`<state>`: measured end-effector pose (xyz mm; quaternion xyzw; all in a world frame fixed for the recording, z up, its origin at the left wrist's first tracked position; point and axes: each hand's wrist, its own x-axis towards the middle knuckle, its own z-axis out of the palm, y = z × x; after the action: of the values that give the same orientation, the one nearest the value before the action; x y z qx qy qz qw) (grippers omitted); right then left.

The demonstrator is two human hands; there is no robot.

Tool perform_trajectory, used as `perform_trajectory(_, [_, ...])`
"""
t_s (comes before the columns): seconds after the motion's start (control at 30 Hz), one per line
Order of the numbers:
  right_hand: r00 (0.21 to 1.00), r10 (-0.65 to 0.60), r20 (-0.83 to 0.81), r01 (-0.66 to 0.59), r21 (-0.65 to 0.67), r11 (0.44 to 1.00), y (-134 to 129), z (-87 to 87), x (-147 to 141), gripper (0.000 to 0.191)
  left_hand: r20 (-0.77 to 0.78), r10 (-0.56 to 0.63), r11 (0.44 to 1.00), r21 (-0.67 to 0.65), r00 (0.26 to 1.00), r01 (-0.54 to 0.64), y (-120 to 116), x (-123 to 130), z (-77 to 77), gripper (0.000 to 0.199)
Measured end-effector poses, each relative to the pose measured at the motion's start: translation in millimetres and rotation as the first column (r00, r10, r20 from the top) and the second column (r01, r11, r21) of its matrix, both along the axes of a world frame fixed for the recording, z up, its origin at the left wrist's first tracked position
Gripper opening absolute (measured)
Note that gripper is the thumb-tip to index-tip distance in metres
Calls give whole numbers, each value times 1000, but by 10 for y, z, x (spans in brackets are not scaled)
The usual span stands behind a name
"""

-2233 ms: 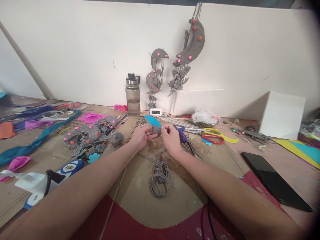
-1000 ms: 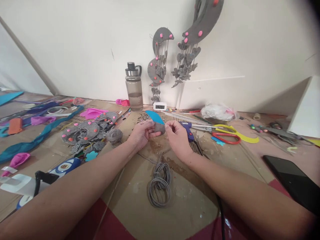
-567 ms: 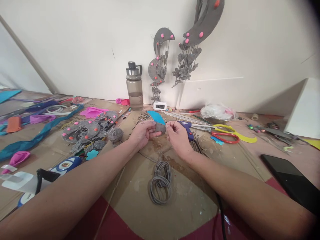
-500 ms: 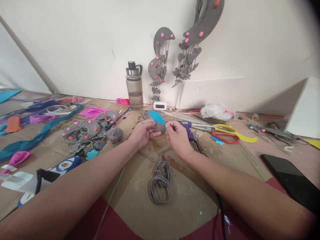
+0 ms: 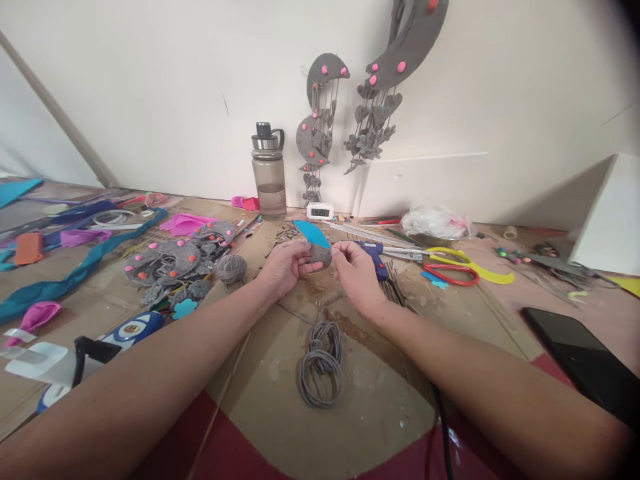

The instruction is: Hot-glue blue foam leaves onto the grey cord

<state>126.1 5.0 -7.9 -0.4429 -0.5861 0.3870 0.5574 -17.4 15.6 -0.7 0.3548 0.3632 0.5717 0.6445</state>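
Note:
A blue crescent-shaped piece (image 5: 311, 233), its lower part wrapped in grey yarn (image 5: 320, 256), is held up at mid view. My left hand (image 5: 286, 268) is closed on its left side, thumb on top and fingers beneath. At its right edge, my right hand (image 5: 356, 270) pinches with thumb and forefinger on the grey yarn; the exact strand is hidden by the fingertips. A grey strand runs below the hands toward a looped bundle of yarn (image 5: 321, 383) lying on the cardboard (image 5: 380, 413).
Right of my hand lie a blue glue gun (image 5: 379, 257) and red-and-yellow-handled scissors (image 5: 453, 270). A bottle (image 5: 269, 180) and a small clock (image 5: 320, 211) stand by the wall. Dotted grey crescents (image 5: 170, 260) and a yarn ball (image 5: 231, 270) lie left, a phone (image 5: 580, 357) right.
Almost nothing differs. Both hands keep the same hold on the crescent, with only a slight shift of the right fingers.

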Motion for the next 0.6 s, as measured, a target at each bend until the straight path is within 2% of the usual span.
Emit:
perform_trajectory(0.37, [1000,-16,8,16,5,1000,23,-31,10,21,22,-10,999,40,1000,9,-8,8,-5,11])
perform_trajectory(0.6, [1000,-16,16,15,16,1000,27,-33,9,21,5,-1,1000,-3,1000,1,6,7,2,6])
